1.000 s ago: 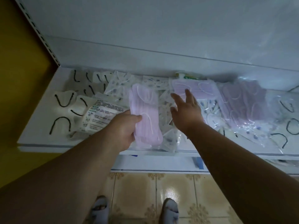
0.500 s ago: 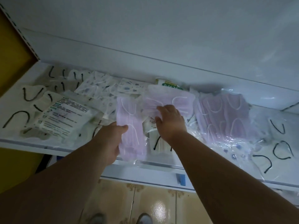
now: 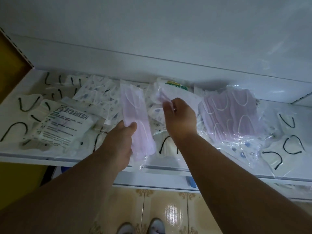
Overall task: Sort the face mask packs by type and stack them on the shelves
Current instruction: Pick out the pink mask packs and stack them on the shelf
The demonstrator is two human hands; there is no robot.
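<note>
My left hand grips the lower end of a long clear pack of pink masks over the middle of the white shelf. My right hand pinches a second pink mask pack and holds it lifted and tilted just right of the first. A heap of pink masks in clear plastic lies to the right of that hand. White packs with black ear loops lie at the left end and more white packs with black ear loops at the right end. Patterned white packs lie behind my left hand.
A white printed pack lies front left. A pack with a green label lies against the back wall. A lower shelf edge sits beneath, and a tiled floor with my feet below. A yellow wall stands at left.
My right hand has taken hold of the second pink pack and lifted it off the pile, tilting it. My left hand still holds the first pink pack, now a little higher.
</note>
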